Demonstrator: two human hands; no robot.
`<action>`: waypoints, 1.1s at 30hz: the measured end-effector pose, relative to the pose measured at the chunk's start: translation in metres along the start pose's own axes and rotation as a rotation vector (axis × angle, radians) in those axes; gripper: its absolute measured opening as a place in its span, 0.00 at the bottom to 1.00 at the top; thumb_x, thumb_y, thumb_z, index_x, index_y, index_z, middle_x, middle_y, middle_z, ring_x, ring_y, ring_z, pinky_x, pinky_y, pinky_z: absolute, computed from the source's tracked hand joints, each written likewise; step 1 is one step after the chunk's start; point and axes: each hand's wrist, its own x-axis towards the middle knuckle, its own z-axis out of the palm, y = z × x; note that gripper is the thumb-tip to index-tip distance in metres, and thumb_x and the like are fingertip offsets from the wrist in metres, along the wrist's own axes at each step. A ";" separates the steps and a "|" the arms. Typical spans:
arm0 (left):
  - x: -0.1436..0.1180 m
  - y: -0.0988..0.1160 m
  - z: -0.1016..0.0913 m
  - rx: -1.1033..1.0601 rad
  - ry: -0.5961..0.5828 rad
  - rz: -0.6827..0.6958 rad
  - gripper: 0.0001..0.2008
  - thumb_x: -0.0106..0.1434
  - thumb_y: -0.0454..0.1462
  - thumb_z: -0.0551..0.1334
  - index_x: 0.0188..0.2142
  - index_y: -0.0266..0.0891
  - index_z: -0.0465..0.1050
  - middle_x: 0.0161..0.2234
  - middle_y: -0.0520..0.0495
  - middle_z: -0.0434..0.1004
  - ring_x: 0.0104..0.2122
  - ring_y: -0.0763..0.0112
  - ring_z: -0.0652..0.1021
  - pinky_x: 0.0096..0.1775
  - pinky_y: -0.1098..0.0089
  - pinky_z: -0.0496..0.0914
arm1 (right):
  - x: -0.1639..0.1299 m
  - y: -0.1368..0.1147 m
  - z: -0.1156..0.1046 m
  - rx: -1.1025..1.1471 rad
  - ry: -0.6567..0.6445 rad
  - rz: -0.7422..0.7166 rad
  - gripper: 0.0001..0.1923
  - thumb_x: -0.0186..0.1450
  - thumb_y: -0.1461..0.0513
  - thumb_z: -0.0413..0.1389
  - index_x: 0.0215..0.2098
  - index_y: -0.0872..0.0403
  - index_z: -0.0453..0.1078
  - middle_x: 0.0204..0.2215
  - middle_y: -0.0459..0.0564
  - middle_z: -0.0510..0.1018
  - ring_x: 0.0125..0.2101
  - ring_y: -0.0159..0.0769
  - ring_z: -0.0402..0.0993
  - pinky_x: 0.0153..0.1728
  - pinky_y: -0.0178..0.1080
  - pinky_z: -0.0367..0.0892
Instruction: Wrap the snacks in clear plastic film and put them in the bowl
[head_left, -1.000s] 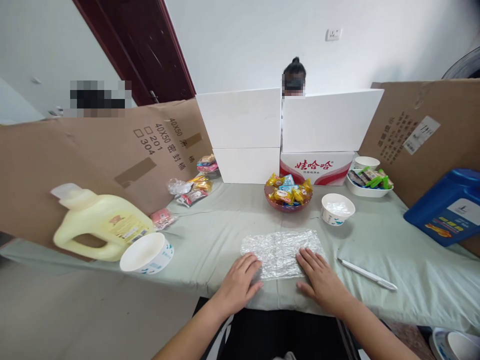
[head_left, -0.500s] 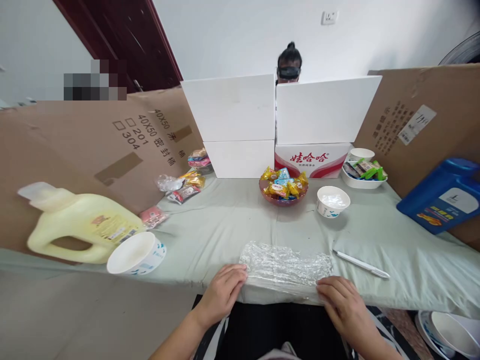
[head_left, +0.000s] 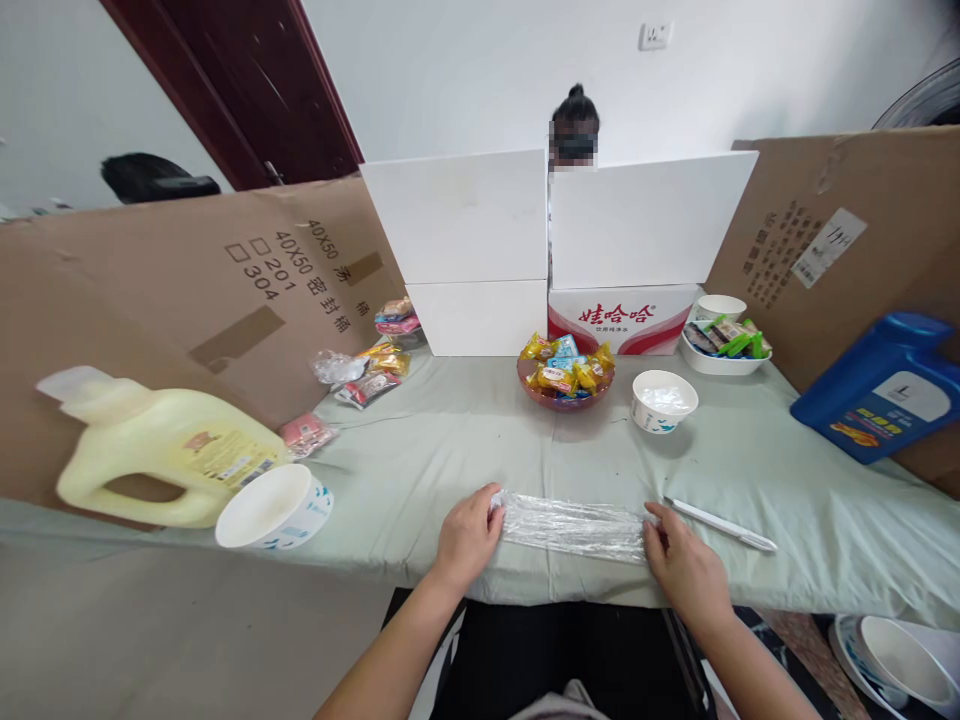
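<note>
Two hands at the ends of a crinkled clear plastic sheet, now folded narrower than before, left hand and right hand pinching its ends, near the pale green surface edge, white pen just beside.

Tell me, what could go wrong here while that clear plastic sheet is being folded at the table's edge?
The plastic sheet, pinched at its ends by the left hand and right hand, is thin and crinkly, so it may cling to itself or unfold. The right hand sits beside the white pen, which a nudge might roll. The sheet lies near the table edge and might slide off.
</note>
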 end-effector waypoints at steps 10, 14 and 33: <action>0.000 0.035 -0.024 -0.053 0.280 0.113 0.08 0.67 0.35 0.55 0.42 0.38 0.70 0.37 0.42 0.74 0.39 0.61 0.76 0.40 0.61 0.72 | 0.002 -0.043 -0.024 -0.070 0.164 -0.233 0.15 0.68 0.59 0.49 0.50 0.54 0.69 0.49 0.59 0.72 0.52 0.51 0.65 0.52 0.53 0.61; -0.004 0.067 -0.009 -0.079 0.030 0.265 0.14 0.68 0.32 0.51 0.50 0.37 0.69 0.49 0.40 0.74 0.51 0.57 0.73 0.51 0.56 0.69 | 0.003 -0.073 -0.009 -0.068 -0.008 -0.505 0.19 0.69 0.62 0.47 0.57 0.53 0.65 0.56 0.53 0.70 0.61 0.45 0.57 0.60 0.50 0.51; 0.005 0.020 0.002 0.049 -0.332 0.368 0.24 0.71 0.44 0.50 0.65 0.46 0.53 0.67 0.43 0.51 0.66 0.56 0.53 0.61 0.52 0.56 | -0.040 0.011 -0.017 -0.212 -0.049 -0.474 0.33 0.67 0.49 0.49 0.66 0.54 0.52 0.61 0.56 0.64 0.60 0.48 0.59 0.59 0.51 0.50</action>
